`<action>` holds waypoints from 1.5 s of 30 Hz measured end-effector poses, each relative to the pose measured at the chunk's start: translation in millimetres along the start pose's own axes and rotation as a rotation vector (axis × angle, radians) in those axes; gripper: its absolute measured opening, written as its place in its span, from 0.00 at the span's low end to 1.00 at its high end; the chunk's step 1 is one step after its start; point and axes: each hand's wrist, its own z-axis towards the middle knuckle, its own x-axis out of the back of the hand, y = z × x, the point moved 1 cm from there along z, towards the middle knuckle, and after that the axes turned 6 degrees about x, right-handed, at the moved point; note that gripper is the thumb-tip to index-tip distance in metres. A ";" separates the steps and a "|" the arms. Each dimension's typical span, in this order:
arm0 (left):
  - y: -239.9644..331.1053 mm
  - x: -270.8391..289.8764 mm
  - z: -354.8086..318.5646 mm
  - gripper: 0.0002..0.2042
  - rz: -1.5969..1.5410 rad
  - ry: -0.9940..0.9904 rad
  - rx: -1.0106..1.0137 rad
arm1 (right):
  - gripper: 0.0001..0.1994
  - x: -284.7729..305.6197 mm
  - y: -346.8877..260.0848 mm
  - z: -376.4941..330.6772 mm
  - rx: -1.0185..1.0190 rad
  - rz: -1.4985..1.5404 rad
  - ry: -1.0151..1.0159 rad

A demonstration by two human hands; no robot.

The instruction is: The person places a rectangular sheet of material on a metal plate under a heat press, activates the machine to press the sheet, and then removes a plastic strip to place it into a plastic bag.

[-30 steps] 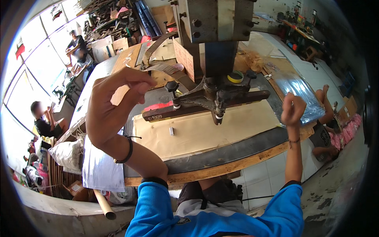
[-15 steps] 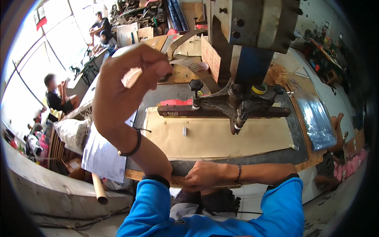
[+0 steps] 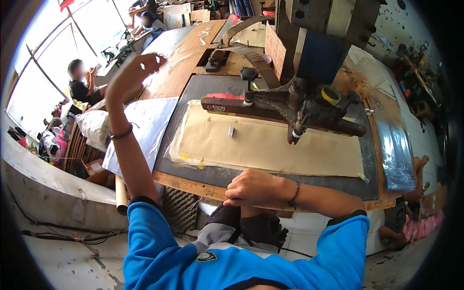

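Observation:
My left hand [image 3: 131, 79] is raised over the left side of the worktable, somewhat blurred. Its fingers are bent but apart, and I see nothing held in them. At the table's front edge my right hand [image 3: 252, 187] is curled into a fist; whatever its fingers close on, if anything, is hidden. Beyond it lies a wide tan sheet [image 3: 290, 157] on a dark mat [image 3: 217, 179]. A small grey block [image 3: 231, 131] rests on the sheet. Over the sheet's far part stands a press head with a long dark metal bar [image 3: 227, 106] and black knobs.
A white sheet [image 3: 145, 121] hangs at the table's left, a cardboard tube [image 3: 121, 193] below it. Blue plastic film [image 3: 396, 150] lies at the right edge. A yellow tape roll [image 3: 331, 95] sits on the press. A person [image 3: 82, 87] sits at the left; others are farther off.
My left hand has swung left and away from the press, its fingers loosening. My right hand stays at the front edge. The whole view has shifted, showing more of the table's left side.

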 end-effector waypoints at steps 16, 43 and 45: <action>-119.3 -151.2 -41.3 0.19 0.084 -0.052 0.213 | 0.19 6.3 -1.6 3.4 -0.025 0.025 0.057; -162.2 -156.7 -31.2 0.25 -0.330 -0.102 0.322 | 0.20 14.7 -1.3 4.8 -0.097 0.104 0.016; -158.2 -156.1 -32.1 0.26 -0.290 -0.088 0.320 | 0.19 11.9 -0.3 3.6 -0.065 0.087 0.055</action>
